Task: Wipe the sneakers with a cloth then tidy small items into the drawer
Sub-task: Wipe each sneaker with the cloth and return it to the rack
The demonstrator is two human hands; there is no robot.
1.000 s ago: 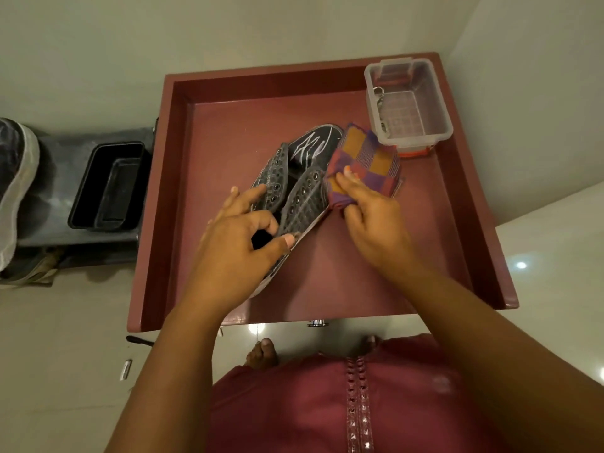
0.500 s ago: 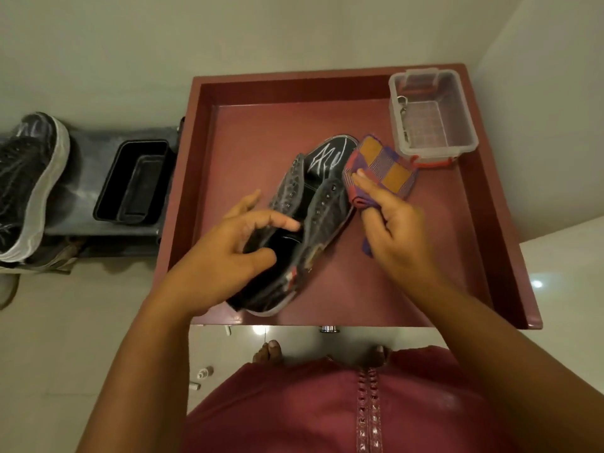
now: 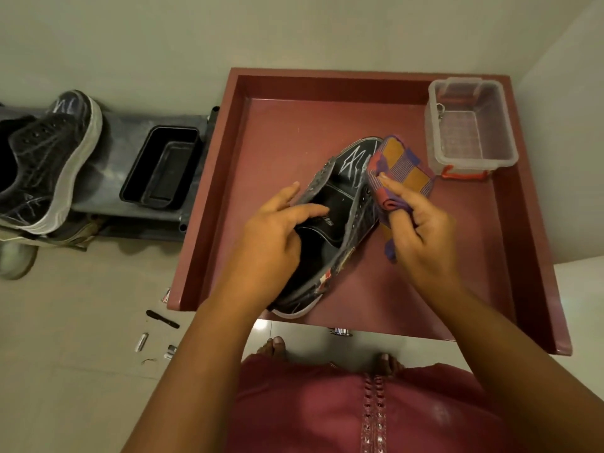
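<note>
Tipping the sneaker (image 3: 340,220) up, left hand (image 3: 271,237) now gripping its collar; right hand (image 3: 421,230) pinches the cloth (image 3: 403,168) (wiping continues).

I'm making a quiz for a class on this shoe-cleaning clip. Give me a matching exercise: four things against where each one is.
Things:
1. checked cloth
2. clear plastic box
3. black tray
4. batteries

Places:
a. on the floor
b. far right corner of the drawer
c. on the grey shelf
d. pressed to the sneaker by the right hand

Pairs: 1-d, 2-b, 3-c, 4-a
</note>
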